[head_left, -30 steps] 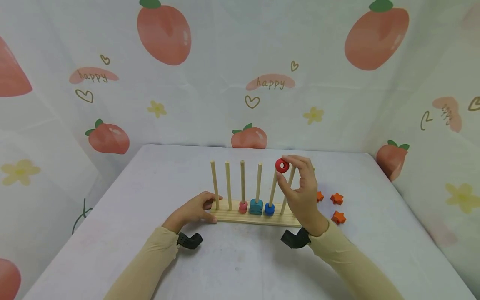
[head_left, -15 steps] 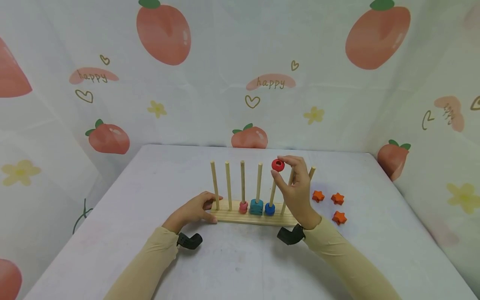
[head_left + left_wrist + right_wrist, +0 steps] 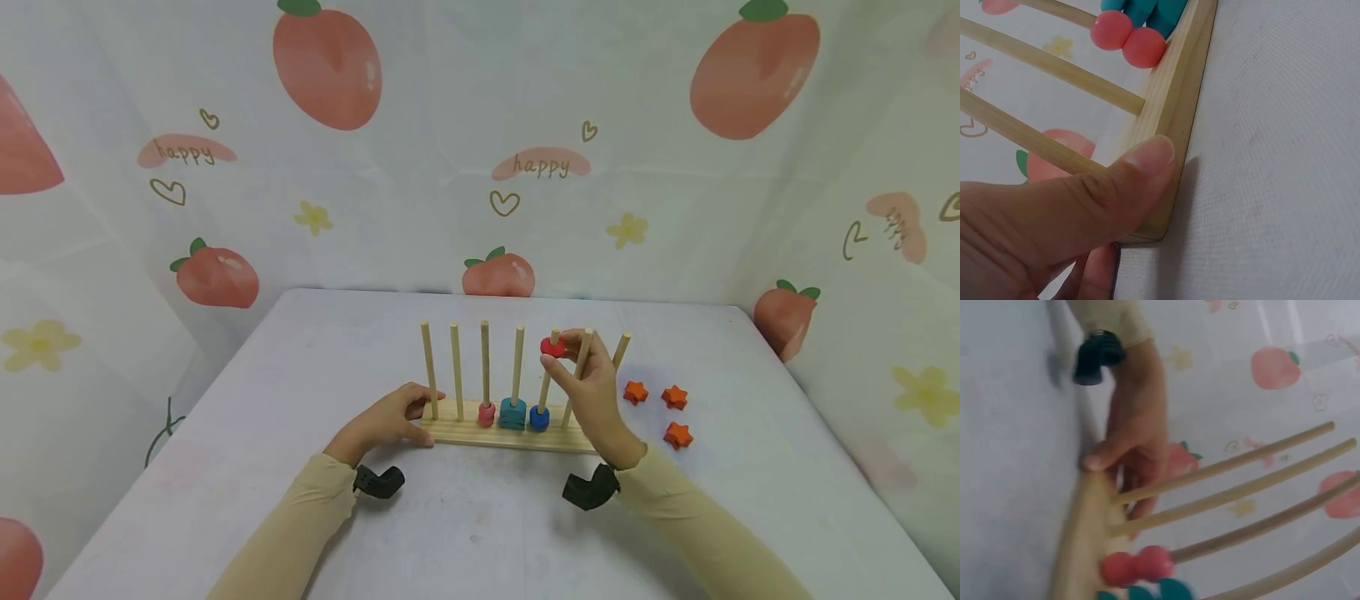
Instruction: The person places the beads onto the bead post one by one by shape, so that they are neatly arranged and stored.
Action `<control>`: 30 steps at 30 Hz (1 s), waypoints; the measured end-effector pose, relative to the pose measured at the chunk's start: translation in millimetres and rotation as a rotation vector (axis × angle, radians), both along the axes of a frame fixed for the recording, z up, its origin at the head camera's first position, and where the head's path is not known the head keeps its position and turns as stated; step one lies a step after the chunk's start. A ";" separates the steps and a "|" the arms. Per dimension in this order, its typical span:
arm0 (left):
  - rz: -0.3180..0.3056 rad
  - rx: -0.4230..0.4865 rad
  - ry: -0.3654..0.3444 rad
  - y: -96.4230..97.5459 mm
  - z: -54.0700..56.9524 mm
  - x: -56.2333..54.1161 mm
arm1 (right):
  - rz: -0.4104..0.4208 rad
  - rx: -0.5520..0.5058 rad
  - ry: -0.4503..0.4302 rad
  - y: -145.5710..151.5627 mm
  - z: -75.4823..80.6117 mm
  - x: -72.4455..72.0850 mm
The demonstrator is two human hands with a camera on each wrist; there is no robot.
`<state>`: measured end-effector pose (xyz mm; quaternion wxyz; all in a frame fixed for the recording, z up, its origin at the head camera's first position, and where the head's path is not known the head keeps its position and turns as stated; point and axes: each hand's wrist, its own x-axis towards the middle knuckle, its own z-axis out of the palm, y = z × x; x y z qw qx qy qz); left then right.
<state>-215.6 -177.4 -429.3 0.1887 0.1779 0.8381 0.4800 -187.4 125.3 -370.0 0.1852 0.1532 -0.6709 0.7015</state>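
A wooden peg board [image 3: 487,433] with a row of upright pegs stands on the table. My left hand [image 3: 386,425] grips its left end, thumb [image 3: 1147,159] along the front edge. With thumb and fingers my right hand [image 3: 600,400] pinches a red bead [image 3: 552,347], which sits around the upper part of a peg, the peg's tip showing above it. Low on that same peg is a blue bead [image 3: 539,418]. Teal pieces [image 3: 513,414] and pink beads [image 3: 1127,40] sit at the bottom of the neighbouring pegs. The right wrist view does not show the red bead.
Three orange star-shaped pieces [image 3: 677,435] lie on the white table [image 3: 480,533] right of the board. Two pegs at the left end, such as the outer peg [image 3: 429,367], carry nothing. A patterned cloth [image 3: 420,208] hangs behind the table.
My right hand has moved left and then down, bringing the red bead from beside and above the peg onto its upper part. The left hand stays on the board.
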 end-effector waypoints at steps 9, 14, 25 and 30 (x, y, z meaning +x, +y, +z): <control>-0.003 -0.001 0.005 -0.2 -0.5 0.0 | 0.041 0.104 -0.205 6.4 -37.1 7.2; -0.004 0.001 0.005 0.0 0.0 0.5 | 0.046 0.164 -0.317 8.2 -52.7 10.3; 0.003 0.010 -0.008 0.8 0.7 1.0 | 0.101 0.181 -0.451 9.2 -68.1 9.0; 0.010 0.007 -0.014 1.1 0.8 1.0 | 0.117 0.204 -0.466 10.4 -69.2 7.3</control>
